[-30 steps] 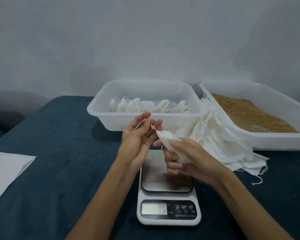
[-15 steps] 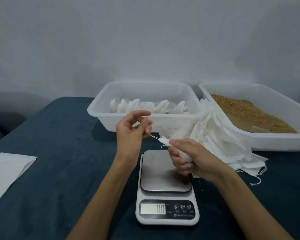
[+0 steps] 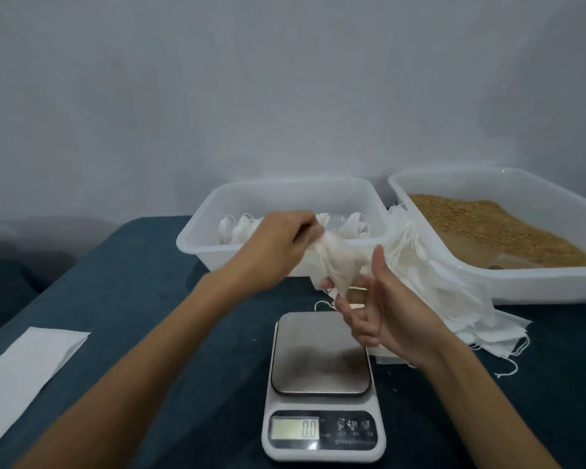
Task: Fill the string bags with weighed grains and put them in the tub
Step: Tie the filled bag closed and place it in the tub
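White cloth bunched where the left hand (image 3: 278,252) pinched the filled string bag (image 3: 339,262) toward the tub (image 3: 197,238), the right hand (image 3: 383,319) loose-fingered, holding nothing, apparently having released it.

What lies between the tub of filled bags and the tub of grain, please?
In the head view, a pile of empty white string bags fills the gap between the bag tub and the grain tub.

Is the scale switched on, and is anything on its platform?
On: the scale display reads zero. Its platform is bare; the bag is held above it.

Scale (image 3: 320,353) front – tubs (image 3: 535,286) behind
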The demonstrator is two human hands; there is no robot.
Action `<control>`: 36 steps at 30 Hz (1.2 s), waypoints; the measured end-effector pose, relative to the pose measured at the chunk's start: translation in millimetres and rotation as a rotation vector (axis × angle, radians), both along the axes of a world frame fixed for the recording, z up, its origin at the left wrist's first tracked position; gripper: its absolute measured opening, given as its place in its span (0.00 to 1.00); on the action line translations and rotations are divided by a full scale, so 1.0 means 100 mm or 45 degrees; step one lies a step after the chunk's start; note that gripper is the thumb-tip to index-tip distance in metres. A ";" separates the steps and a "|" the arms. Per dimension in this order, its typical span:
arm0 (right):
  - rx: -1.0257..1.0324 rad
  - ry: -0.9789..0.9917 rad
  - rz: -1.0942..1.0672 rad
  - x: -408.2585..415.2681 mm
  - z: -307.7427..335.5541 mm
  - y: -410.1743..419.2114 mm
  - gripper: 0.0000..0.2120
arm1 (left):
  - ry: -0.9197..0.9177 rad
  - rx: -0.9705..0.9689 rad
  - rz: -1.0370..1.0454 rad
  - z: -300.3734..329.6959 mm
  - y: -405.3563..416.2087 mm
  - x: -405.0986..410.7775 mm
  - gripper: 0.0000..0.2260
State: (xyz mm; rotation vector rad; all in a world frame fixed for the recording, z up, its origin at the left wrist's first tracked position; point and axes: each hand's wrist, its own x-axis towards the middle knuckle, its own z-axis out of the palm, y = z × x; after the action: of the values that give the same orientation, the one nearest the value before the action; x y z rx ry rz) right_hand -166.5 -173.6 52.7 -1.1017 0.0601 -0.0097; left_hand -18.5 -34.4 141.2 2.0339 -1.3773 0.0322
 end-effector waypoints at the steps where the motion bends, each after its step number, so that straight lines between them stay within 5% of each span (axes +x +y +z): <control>1: 0.059 -0.021 -0.077 0.01 0.00 -0.03 0.39 | -0.035 -0.064 0.101 0.09 -0.11 0.10 0.14; 4: 0.250 -0.108 -0.225 0.01 0.02 -0.08 0.32 | -0.108 -0.047 0.341 0.29 -0.47 0.48 0.15; 12: 0.755 -0.282 -0.383 -0.09 0.09 -0.22 0.24 | -0.305 0.904 0.552 0.08 -0.89 1.18 0.11; 15: 0.843 -0.321 -0.425 -0.13 0.12 -0.26 0.23 | -0.393 1.039 0.550 0.02 -0.92 1.13 0.04; 19: 0.887 -0.334 -0.455 -0.16 0.14 -0.27 0.22 | -0.697 0.608 0.528 0.00 -0.89 0.82 0.09; 22: 0.915 -0.359 -0.476 -0.17 0.13 -0.29 0.22 | -0.592 0.064 0.343 -0.13 -0.79 0.30 0.07; 27: 1.068 -0.490 -0.608 -0.26 0.10 -0.46 0.23 | -0.272 0.170 0.056 -0.50 -0.74 -0.28 0.10; 36: 1.105 -0.499 -0.620 -0.25 0.06 -0.51 0.26 | -0.022 -0.004 0.244 -0.69 -1.22 -0.45 0.16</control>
State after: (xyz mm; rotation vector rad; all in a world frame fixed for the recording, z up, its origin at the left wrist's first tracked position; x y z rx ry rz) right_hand -191.9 -224.2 59.0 -0.1844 -0.0223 -0.5841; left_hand -63.0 -156.5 72.0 2.1611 -1.1875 0.1355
